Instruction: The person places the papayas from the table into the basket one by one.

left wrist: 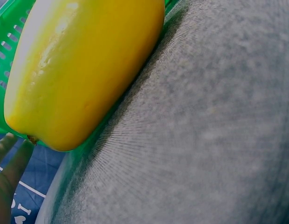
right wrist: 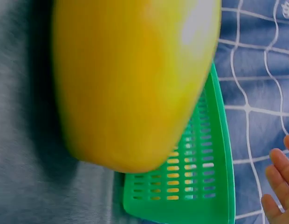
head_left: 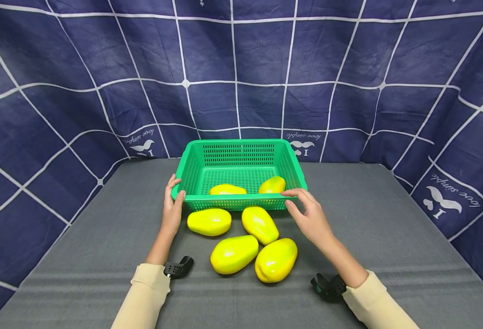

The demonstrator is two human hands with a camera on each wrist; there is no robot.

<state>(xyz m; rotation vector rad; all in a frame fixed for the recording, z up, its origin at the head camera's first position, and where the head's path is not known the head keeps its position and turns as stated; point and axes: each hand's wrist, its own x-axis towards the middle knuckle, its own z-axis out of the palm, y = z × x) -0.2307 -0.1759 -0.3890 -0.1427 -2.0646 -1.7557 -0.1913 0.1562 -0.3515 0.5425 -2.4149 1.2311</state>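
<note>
A green plastic basket (head_left: 235,201) with slotted walls stands at the back of the table. My left hand (head_left: 173,208) is at its front left corner, the thumb by the front rim and the straight fingers along the left side. Over the front right corner, my right hand (head_left: 310,215) has its fingertips at the rim and its thumb apart from the fingers. Two yellow papayas (head_left: 227,189) lie inside the basket. Several more lie in front of it, the nearest to the left hand being one papaya (head_left: 209,222). Another papaya (right wrist: 135,84) fills much of the right wrist view.
Grey cloth covers the table (head_left: 101,256). Behind the basket hangs a dark blue curtain (head_left: 262,55) with white grid lines, which also runs along both sides. Each wrist wears a black camera mount, such as the left mount (head_left: 178,267).
</note>
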